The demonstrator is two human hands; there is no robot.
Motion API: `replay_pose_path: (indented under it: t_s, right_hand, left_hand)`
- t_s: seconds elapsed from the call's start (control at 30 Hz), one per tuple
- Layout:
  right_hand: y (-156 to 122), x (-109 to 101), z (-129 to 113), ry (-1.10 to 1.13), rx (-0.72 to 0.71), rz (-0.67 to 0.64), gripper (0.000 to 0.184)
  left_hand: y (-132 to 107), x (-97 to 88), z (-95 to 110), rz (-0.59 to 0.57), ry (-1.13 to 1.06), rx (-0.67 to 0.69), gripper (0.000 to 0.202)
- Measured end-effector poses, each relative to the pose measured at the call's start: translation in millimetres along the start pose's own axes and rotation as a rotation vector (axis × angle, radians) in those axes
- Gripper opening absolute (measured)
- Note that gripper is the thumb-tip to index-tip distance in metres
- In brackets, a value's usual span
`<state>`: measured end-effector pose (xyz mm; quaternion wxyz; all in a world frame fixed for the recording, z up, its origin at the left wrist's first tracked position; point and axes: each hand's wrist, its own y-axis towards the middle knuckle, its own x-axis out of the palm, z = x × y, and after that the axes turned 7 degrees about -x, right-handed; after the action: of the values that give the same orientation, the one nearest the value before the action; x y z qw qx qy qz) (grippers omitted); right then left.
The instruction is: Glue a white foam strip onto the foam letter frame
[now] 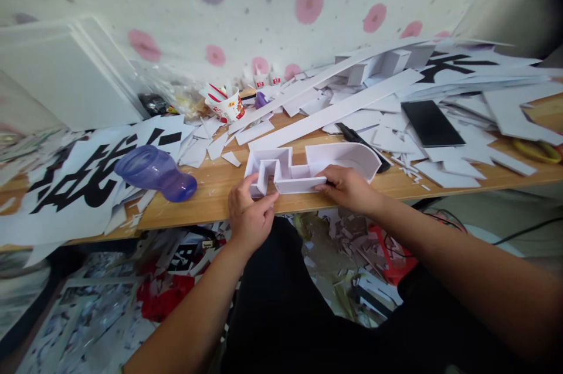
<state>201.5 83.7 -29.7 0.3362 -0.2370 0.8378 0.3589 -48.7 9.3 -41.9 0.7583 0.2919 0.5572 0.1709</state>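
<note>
A white foam-board letter shape [352, 156] with upright walls lies at the table's front edge. My left hand [251, 213] grips its left end, thumb and fingers against the corner walls. At the front side, my right hand [345, 187] pinches the end of a narrow white foam-board strip [301, 186], which stands on edge along the shape. The right fingertips are partly hidden behind the strip. Just behind the shape lies a dark, long-handled tool [382, 162], partly covered, its kind unclear.
A translucent purple bottle [153, 172] stands left on paper printed with black characters [94, 183]. Behind are a paper cup [229, 107] holding red-handled items, small white bottles [260, 77] and long white strips [338, 109]. A black tablet-like slab [431, 123] rests on scraps at right.
</note>
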Motion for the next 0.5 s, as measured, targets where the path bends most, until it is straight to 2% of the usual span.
replay_pose_path:
  t_s: [0.33, 0.43, 0.5]
  right_hand:
    - [-1, 2, -3, 0.053, 0.020, 0.061, 0.017]
    - [0, 2, -10, 0.073, 0.032, 0.135, 0.024]
    - [3, -1, -18, 0.035, -0.012, 0.208, 0.028]
  left_hand:
    - [-3, 0.8, -1, 0.007, 0.020, -0.024, 0.027]
    - [-3, -2.1, 0, 0.010, 0.031, -0.022, 0.031]
    - [-3, -5.2, 1, 0.026, 0.027, -0.024, 0.036]
